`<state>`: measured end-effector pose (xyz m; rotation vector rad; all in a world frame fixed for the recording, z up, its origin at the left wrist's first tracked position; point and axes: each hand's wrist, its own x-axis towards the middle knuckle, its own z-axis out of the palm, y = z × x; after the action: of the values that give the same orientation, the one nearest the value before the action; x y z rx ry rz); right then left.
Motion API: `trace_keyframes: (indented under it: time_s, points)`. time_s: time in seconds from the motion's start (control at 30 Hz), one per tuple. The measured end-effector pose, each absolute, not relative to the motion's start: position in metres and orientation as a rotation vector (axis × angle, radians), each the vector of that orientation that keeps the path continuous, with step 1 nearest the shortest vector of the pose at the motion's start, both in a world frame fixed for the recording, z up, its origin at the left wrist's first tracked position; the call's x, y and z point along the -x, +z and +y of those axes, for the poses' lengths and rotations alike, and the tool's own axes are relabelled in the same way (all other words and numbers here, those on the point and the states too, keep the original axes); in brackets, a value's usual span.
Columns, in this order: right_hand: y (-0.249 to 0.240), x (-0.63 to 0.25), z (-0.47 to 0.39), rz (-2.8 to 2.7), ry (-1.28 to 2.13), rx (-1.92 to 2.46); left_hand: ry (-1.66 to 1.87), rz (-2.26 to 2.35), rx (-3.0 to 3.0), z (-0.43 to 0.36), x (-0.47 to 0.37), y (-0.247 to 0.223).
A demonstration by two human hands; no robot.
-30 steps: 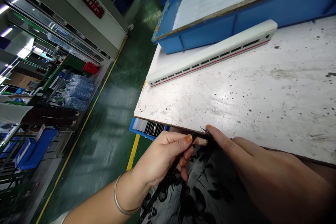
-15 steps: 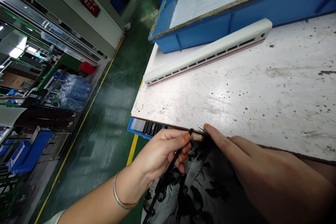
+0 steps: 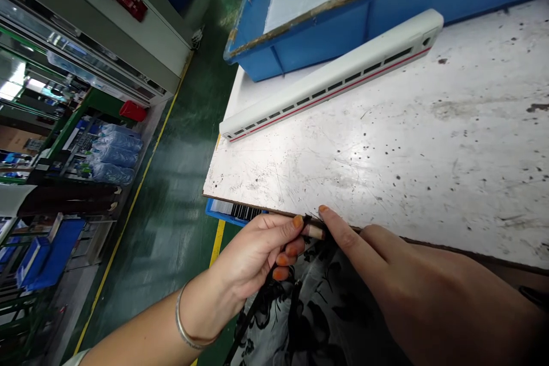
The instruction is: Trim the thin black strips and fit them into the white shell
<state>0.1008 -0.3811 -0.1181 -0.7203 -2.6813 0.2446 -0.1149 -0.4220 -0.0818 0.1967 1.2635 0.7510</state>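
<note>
Your left hand (image 3: 257,249) sits just below the near edge of the table (image 3: 386,143), fingers curled, thumb and forefinger pinched on a thin black strip (image 3: 253,314). The strip runs from the pinch down past your wrist toward the bottom of the view, over the black-and-white floral fabric (image 3: 317,314) on your lap. Right at the pinch there's a small tan piece (image 3: 314,232), prob. the strip's end or a bit of tape; too small to tell which. Your right hand (image 3: 412,280) comes in from the right w/ forefinger stretched out, tip touching that tan piece at the table edge; other fingers folded back, nothing gripped that shows. A bangle (image 3: 185,329) circles your left wrist.

On the table, well apart from both hands, a long white train-car shell (image 3: 330,77) w/ a red stripe lies diagonally, just beside a blue tray (image 3: 326,40). Under the table's left corner a blue bin (image 3: 234,211) pokes out above the green floor.
</note>
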Motion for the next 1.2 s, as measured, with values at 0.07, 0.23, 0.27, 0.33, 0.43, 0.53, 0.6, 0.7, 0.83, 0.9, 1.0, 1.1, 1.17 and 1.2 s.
trace_keyframes:
  time_s: [0.07,0.23,0.27,0.33,0.43,0.53,0.6,0.7,0.83,0.9,1.0,1.1,1.17,1.2]
  points:
    - [-0.121,-0.101,-0.381,-2.66,0.266,0.705,0.751,1.273,-0.198,-0.422,0.115,-0.083]
    - [-0.124,-0.104,-0.384,-2.603,0.304,0.77,0.778,1.311,-0.225,-0.421,0.112,-0.084]
    - [-0.123,-0.105,-0.384,-2.618,0.314,0.766,0.785,1.318,-0.239,-0.42,0.111,-0.084]
    - [-0.122,-0.107,-0.383,-2.64,0.339,0.765,0.793,1.332,-0.262,-0.42,0.109,-0.084]
    - [-0.118,-0.108,-0.381,-2.635,0.359,0.77,0.798,1.356,-0.275,-0.419,0.107,-0.084]
    - [-0.115,-0.108,-0.381,-2.703,0.357,0.772,0.815,1.37,-0.287,-0.419,0.105,-0.084]
    - [-0.114,-0.107,-0.381,-2.73,0.361,0.769,0.82,1.388,-0.31,-0.419,0.104,-0.084]
    - [-0.115,-0.105,-0.382,-2.683,0.349,0.747,0.816,1.415,-0.354,-0.42,0.104,-0.083]
    - [-0.117,-0.101,-0.382,-2.626,0.302,0.768,0.817,1.422,-0.379,-0.42,0.103,-0.082]
    - [-0.117,-0.101,-0.382,-2.625,0.292,0.782,0.824,1.422,-0.384,-0.42,0.103,-0.082]
    - [-0.117,-0.103,-0.382,-2.651,0.319,0.757,0.827,1.423,-0.39,-0.42,0.103,-0.082]
    - [-0.122,-0.104,-0.384,-2.626,0.309,0.766,0.824,1.424,-0.39,-0.42,0.102,-0.082]
    - [-0.126,-0.104,-0.386,-2.6,0.294,0.808,0.822,1.426,-0.391,-0.42,0.103,-0.082]
    - [-0.128,-0.103,-0.386,-2.595,0.293,0.816,0.821,1.427,-0.391,-0.419,0.103,-0.082]
